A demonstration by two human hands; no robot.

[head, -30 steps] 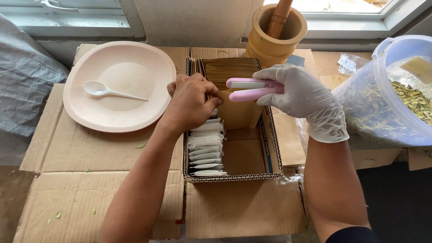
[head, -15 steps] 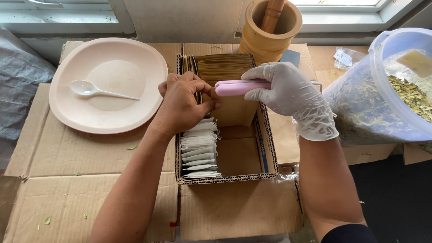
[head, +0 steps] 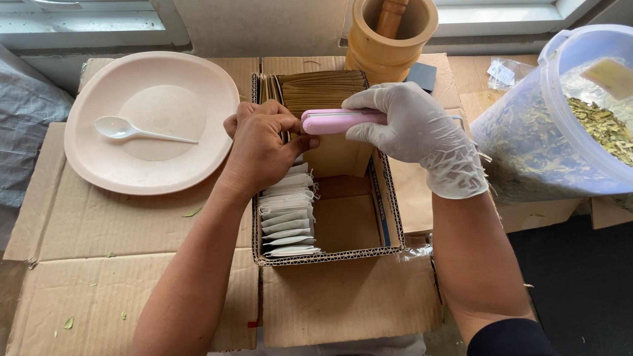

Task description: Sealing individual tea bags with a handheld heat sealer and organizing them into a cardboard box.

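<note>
— Hands first: how are they set over the corrugated cardboard box?

— From the head view, the bare left hand is seen above the box's rear left part, its fingers curled and pinched on something small and pale that is mostly hidden by the knuckles; it is judged to be a sachet, though that cannot be told for certain. The gloved right hand is closed around a pink handheld sealer, whose tip is brought against the left thumb, directly over the box.

— Why would the sealer be held level like that?

— Probably so that its clamp end meets the edge of whatever is pinched; the piece is steadied from the left while the tool is pressed from the right.

— And what is kept in the box?

— White filled sachets are stacked in a row along its left wall, just below the left hand. Brown paper sleeves are packed upright at its far end, behind both hands.

— Around the box?

— A pale plate with a white plastic spoon is set to its left. A wooden mortar with pestle is stood behind it. A clear plastic tub of dried leaves is tilted at its right, presumably for easy reach.
</note>
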